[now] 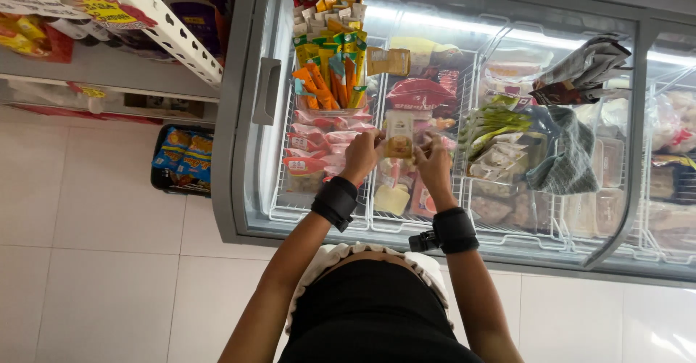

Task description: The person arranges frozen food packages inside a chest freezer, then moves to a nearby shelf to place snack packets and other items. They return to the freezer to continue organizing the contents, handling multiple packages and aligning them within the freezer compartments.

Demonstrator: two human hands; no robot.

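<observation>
Both forearms are being extended forward and up over the chest freezer [246, 116], elbows slightly bent, a black wrist strap [335, 202] being worn on each. Left hand [362, 156] is being curled, fingers pinching the left edge of a small yellow-beige packet [399, 137]. Right hand [433, 161] is being closed on the packet's right edge, fingers pressed together. Packet is being held upright between both hands, above the middle wire basket [377, 189]. Beyond it, orange and yellow stick packs [330, 69] are being kept in the left basket. Farther right, a checked cloth [569, 156] is being draped over the glass lid.
</observation>
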